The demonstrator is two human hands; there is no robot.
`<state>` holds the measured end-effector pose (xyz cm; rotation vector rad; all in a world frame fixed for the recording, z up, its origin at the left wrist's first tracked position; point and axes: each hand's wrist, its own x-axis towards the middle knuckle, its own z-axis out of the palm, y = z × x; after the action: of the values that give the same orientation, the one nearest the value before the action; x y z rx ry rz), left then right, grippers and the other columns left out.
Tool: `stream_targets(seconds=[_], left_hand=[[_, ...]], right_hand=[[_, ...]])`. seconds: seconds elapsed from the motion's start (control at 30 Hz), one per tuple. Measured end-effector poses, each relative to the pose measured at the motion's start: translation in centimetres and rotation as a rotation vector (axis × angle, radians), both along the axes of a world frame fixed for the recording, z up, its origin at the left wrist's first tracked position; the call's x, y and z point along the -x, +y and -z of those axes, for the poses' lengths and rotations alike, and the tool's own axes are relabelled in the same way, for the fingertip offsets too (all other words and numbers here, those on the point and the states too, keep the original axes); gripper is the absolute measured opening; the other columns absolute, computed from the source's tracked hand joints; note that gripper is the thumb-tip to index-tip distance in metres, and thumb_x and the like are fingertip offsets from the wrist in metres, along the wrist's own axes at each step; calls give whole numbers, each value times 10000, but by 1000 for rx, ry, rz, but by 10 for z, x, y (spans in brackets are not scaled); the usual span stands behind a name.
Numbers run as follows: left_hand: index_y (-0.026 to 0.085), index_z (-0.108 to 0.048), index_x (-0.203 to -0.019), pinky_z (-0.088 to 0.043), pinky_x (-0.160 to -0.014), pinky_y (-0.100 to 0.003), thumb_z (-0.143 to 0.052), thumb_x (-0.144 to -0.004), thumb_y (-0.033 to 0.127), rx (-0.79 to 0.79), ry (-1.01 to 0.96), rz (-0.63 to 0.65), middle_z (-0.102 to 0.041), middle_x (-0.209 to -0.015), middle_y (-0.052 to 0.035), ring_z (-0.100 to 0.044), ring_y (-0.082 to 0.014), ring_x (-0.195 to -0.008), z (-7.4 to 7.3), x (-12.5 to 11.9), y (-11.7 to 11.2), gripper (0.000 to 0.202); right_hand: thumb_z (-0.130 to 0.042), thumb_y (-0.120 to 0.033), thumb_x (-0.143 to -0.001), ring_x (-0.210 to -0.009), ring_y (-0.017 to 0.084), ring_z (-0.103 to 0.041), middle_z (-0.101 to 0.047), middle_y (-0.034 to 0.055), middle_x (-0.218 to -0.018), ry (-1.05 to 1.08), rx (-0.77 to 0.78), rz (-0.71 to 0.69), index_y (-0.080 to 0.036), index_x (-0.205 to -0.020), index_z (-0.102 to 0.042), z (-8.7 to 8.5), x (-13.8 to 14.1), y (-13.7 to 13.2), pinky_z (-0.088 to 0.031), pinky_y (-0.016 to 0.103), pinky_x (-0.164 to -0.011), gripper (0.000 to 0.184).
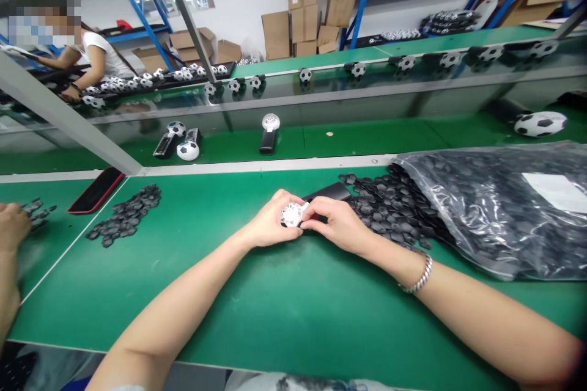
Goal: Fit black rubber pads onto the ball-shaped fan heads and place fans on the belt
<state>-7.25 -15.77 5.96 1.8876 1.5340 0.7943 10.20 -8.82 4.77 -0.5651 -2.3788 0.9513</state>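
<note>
My left hand and my right hand meet over the green work mat, both closed around a small hand-held fan. Its white round head shows between my fingers, and its black handle sticks out behind them. My right fingertips pinch at the head's edge. A heap of small black pieces lies just right of my right hand, spilling from a clear plastic bag. A silver bracelet is on my right wrist.
A smaller pile of black pieces and a red-edged tray lie to the left, near a co-worker's hand. Football-patterned fans and a white-headed fan ride the conveyor behind. Another person works at far left.
</note>
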Motion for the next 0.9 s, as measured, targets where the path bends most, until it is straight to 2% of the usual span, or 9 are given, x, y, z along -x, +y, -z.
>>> stream_targets(seconds=[0.17, 0.3, 0.43, 0.5, 0.6, 0.67, 0.73, 0.8, 0.9], left_hand=[[193, -527, -1024, -426, -847, -359, -654, -599, 202, -19, -15, -13, -470, -952, -35, -493, -202, -924, 4, -3, 0, 443], [188, -533, -1004, -431, -823, -349, -651, -589, 188, -13, -32, -35, -467, -933, -31, -499, -197, -902, 4, -2, 2, 431], [186, -549, -1003, -420, -833, -355, -679, -576, 196, 15, -83, -39, -477, -930, -28, -504, -202, -907, 6, 2, 4, 446], [181, -560, -1007, -410, -847, -356, -707, -561, 201, 39, -128, -46, -483, -941, -29, -504, -203, -913, 7, 5, 6, 470], [192, -577, -1006, -398, -861, -347, -737, -529, 177, 90, -207, -81, -492, -978, -27, -503, -200, -925, 7, 7, 7, 503], [199, -592, -996, -400, -853, -338, -749, -506, 159, 130, -259, -110, -495, -988, -24, -504, -197, -918, 7, 8, 8, 516], [191, -603, -983, -404, -839, -338, -755, -486, 147, 161, -302, -132, -504, -978, -26, -509, -200, -901, 10, 8, 7, 522], [179, -593, -1000, -408, -833, -346, -764, -475, 152, 165, -392, -136, -522, -977, -35, -519, -207, -892, 16, 7, 8, 552], [177, -521, -1091, -396, -881, -357, -764, -527, 221, 80, -738, -208, -534, -1061, -67, -524, -215, -962, 27, 5, 12, 616]], right_hand=[[-667, -132, -747, -637, 127, -550, -581, -32, -738, -35, 145, 5, -192, -754, -551, 1, 2, 3, -419, 227, -607, 130], [-648, -157, -768, -643, 133, -550, -582, -35, -734, -55, 144, 2, -197, -757, -540, 2, 4, 5, -421, 237, -615, 115], [-614, -186, -799, -641, 135, -541, -577, -20, -755, -73, 86, -38, -200, -784, -544, 1, 5, 8, -426, 246, -611, 73], [-636, -251, -795, -677, 155, -539, -576, 7, -804, -99, -15, -33, -197, -821, -538, -2, 2, 13, -433, 267, -624, 115], [-741, -395, -691, -893, 243, -519, -569, 70, -989, -188, -274, -1, -192, -936, -535, -7, -5, 28, -424, 356, -754, 379], [-775, -448, -629, -1012, 292, -475, -545, 89, -1096, -289, -379, -21, -198, -1042, -521, -8, -10, 40, -380, 423, -839, 546], [-767, -445, -639, -1032, 300, -475, -549, 83, -1114, -390, -395, -60, -208, -1102, -507, -8, -14, 50, -357, 445, -863, 581], [-745, -420, -670, -997, 288, -503, -572, 72, -1075, -456, -375, -100, -209, -1092, -520, -8, -16, 58, -372, 422, -842, 522], [-727, -414, -679, -931, 266, -539, -587, 68, -1024, -475, -289, -90, -185, -1041, -546, -9, -18, 74, -413, 348, -774, 465]])
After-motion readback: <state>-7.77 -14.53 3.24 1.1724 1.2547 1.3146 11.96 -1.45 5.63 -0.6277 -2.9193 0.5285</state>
